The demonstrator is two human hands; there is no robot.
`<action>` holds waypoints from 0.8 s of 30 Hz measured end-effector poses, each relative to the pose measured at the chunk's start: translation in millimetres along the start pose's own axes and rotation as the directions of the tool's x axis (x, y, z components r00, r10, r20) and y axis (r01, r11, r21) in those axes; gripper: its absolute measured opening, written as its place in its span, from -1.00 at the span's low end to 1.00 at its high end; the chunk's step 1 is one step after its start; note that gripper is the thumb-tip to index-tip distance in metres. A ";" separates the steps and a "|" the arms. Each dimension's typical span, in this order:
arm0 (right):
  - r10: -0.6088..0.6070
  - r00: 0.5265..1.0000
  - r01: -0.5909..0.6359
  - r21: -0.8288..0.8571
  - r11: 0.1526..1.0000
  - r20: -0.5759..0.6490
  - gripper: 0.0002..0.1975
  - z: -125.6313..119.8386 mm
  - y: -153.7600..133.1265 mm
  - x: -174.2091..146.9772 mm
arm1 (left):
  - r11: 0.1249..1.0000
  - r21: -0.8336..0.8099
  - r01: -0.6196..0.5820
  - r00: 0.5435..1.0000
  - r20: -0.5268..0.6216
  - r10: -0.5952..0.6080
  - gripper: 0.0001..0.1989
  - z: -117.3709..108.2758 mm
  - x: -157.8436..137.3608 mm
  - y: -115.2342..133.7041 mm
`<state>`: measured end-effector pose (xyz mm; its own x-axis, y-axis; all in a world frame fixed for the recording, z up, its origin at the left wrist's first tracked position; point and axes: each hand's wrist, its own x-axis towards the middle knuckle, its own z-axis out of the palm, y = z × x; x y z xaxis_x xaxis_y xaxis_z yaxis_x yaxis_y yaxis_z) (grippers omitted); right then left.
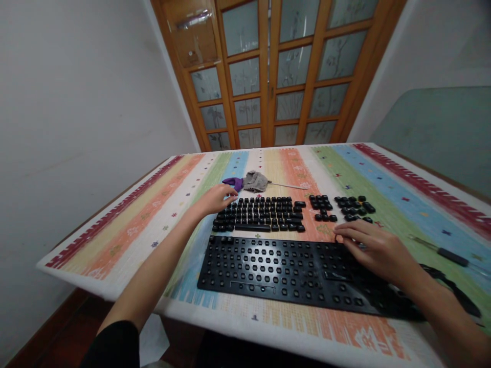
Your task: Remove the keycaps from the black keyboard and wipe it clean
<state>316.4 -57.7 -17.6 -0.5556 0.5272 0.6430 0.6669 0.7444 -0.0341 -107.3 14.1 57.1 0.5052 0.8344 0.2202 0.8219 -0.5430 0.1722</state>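
A black keyboard base (264,263) lies near the table's front edge, most of its key posts bare, with a few caps at its top left corner. Just behind it, loose black keycaps (268,209) are laid out in keyboard order. My left hand (219,199) reaches to the upper left end of those keycaps, fingers drawn together; what lies under the fingertips is hidden. Over the base's upper right edge, my right hand (370,245) has its thumb and fingers pinched near a small dark piece that I cannot make out.
Behind the keycaps lie a purple cloth (233,183), a grey cloth (255,181) and a thin metal rod (289,185). To the right are a dark-handled tool (452,256) and a black cable (454,291). A striped tablecloth (153,225) covers the table.
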 end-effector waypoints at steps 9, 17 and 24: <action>0.027 1.000 -0.027 0.000 1.000 0.009 -0.83 -0.2 0.1 -0.4 | 0.999 -0.030 0.031 0.992 0.122 -0.028 -0.82 39.3 45.5 -36.0; 0.032 0.999 -0.032 0.019 0.999 0.005 -0.81 -1.8 -2.3 1.4 | 0.997 -0.065 0.039 0.988 0.151 -0.029 -0.81 48.3 48.6 -40.6; 0.064 0.998 -0.065 0.026 0.998 0.023 -0.81 -1.8 -1.8 0.9 | 0.992 -0.118 0.048 0.999 0.022 -0.046 -0.88 41.6 41.3 -30.9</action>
<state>315.6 -59.4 -15.7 -0.5230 0.5833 0.6214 0.6886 0.7189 -0.0953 -100.8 69.3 21.0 0.4727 0.8603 0.1911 0.8083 -0.5096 0.2949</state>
